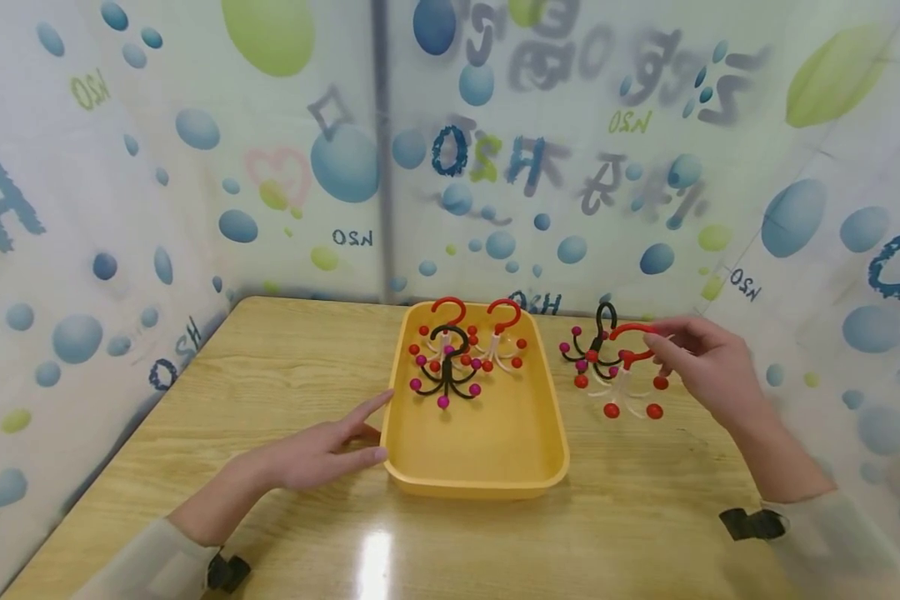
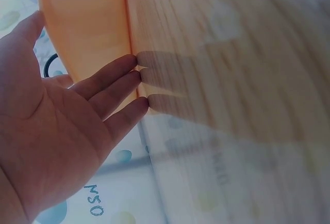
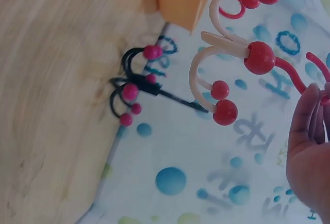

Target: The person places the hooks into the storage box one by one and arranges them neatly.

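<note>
My right hand (image 1: 708, 358) pinches the red hook of a multi-arm hook hanger (image 1: 627, 360), whose pale curved arms end in red balls. In the right wrist view this hanger (image 3: 259, 58) is held up off the table. Just behind it stands a black hook hanger (image 1: 596, 343) with magenta balls, partly hidden in the head view. My left hand (image 1: 307, 454) has its fingers extended, with fingertips against the left side of a yellow tray (image 1: 487, 454). Inside the tray's far part are a black hanger (image 1: 447, 371) and two red-and-white hangers (image 1: 497, 333).
The tray stands on a light wooden table (image 1: 285, 367). Curtain-like walls (image 1: 150, 167) printed with blue and green drops enclose the table's back and sides. Light glares off the table near its front (image 1: 376, 558).
</note>
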A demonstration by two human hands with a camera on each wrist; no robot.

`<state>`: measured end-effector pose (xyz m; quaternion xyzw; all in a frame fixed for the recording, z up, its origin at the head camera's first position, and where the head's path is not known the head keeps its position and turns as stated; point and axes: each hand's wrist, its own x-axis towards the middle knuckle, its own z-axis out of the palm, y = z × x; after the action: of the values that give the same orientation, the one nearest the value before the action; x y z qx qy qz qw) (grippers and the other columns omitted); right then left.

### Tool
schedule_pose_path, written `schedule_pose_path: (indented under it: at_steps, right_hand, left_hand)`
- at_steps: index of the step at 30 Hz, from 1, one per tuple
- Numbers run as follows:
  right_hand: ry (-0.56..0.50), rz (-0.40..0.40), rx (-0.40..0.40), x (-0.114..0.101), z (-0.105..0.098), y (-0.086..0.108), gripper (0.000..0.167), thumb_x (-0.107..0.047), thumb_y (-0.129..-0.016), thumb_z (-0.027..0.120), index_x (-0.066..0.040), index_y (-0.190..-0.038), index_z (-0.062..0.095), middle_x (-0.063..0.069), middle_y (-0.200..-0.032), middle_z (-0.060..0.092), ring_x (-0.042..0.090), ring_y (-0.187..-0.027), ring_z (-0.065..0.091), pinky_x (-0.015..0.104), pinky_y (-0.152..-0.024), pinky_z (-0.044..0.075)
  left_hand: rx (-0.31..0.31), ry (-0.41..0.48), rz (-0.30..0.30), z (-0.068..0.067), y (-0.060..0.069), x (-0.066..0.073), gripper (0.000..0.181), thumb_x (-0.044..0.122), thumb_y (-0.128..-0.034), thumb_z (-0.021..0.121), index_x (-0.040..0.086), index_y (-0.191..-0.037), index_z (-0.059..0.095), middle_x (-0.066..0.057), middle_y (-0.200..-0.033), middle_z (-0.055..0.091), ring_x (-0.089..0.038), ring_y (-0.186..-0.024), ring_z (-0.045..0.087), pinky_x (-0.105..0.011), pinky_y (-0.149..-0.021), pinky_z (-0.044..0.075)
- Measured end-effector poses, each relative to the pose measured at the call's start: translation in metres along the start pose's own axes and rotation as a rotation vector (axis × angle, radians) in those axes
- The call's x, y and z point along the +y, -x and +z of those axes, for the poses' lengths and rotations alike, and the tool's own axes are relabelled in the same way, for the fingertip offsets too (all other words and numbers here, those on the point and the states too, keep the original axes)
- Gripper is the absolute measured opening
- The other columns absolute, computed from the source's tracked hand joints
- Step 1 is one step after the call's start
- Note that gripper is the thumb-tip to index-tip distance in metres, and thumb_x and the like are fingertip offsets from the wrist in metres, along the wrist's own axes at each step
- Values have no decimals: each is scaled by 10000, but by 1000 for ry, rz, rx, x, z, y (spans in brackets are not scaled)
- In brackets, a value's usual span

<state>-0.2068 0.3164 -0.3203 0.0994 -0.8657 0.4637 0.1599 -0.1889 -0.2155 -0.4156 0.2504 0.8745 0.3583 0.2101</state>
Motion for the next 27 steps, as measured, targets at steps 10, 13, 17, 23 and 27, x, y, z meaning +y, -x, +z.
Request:
schedule_pose_path:
  at_steps: [10,13,17,23,27]
  right_hand:
    - [-15,-104,-12,-28,32,-17,239,-180,-1065,748,-24,-1246,755,-141,-955,735,103,-751,732,177,-683,596]
    - [-36,-105,-27,-32,43,-21,241,-193,-1064,753,-27,-1238,757,-132,-960,745,81,-759,729,178,-705,611]
    - [-65,-71,-62,-35,59,-27,266,-240,-1070,750,-38,-1244,753,-17,-1015,766,64,-795,740,190,-762,637]
    - [-86,-46,-108,-38,82,-34,286,-252,-1073,747,-32,-1257,752,196,-1092,762,128,-816,754,228,-761,647]
    - [-81,-32,-120,-41,96,-39,296,-268,-1070,752,-41,-1260,754,195,-1133,763,181,-845,760,223,-739,635]
  left_hand:
    - [1,2,3,0,0,0,838,544,-1133,552,361,-1782,54,-152,-1542,649,-416,-1451,599,-707,-1218,419]
    - [1,4,-3,0,0,0,839,548,-1131,553,366,-1781,55,-154,-1548,645,-419,-1457,593,-711,-1220,413]
    - [-3,11,-6,0,0,1,836,541,-1134,553,359,-1782,57,-162,-1553,641,-422,-1458,592,-712,-1218,417]
    - [-2,13,-16,0,0,2,834,538,-1134,554,363,-1782,59,-160,-1554,639,-420,-1462,589,-709,-1224,412]
    - [4,1,-16,0,0,2,838,550,-1131,555,364,-1782,61,-146,-1549,645,-411,-1466,588,-704,-1231,406]
